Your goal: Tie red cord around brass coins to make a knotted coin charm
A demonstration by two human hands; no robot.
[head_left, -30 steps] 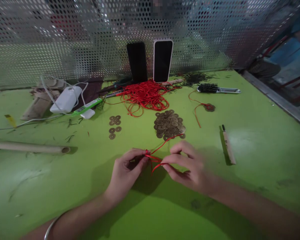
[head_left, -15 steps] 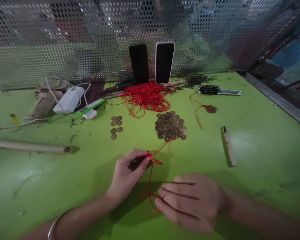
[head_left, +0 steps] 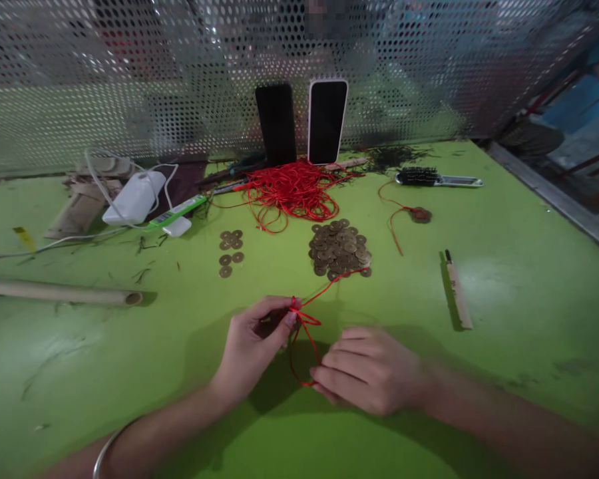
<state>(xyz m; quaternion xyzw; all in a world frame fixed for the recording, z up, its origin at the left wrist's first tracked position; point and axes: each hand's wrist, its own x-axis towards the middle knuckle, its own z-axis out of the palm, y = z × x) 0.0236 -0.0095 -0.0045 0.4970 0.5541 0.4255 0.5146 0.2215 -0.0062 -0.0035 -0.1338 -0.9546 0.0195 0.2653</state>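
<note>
A red cord (head_left: 311, 322) is looped between my two hands over the green table. My left hand (head_left: 260, 340) pinches its knotted part between thumb and forefinger, with a small loop sticking out to the right. What lies inside the left palm is hidden. One end of the cord runs up and right to a pile of holed coins (head_left: 339, 247). Lower right, my right hand (head_left: 367, 372) has its fingers closed on the cord, which bows out in a rounded loop between the hands. Several more coins (head_left: 230, 245) lie flat in a small group beyond my left hand.
A tangle of red cord (head_left: 297, 193) lies before two phones (head_left: 327, 123) leaning on a perforated metal screen. A hairbrush (head_left: 436, 178), a tied coin bundle (head_left: 420, 214) and a wooden-handled tool (head_left: 459, 294) lie right. A bamboo tube (head_left: 64, 291) and white adapter (head_left: 134, 197) lie left.
My right hand has moved up and slightly left, nearer my left hand, its fingers more curled. The cord between them now forms a rounder loop. My left hand has stayed nearly in place.
</note>
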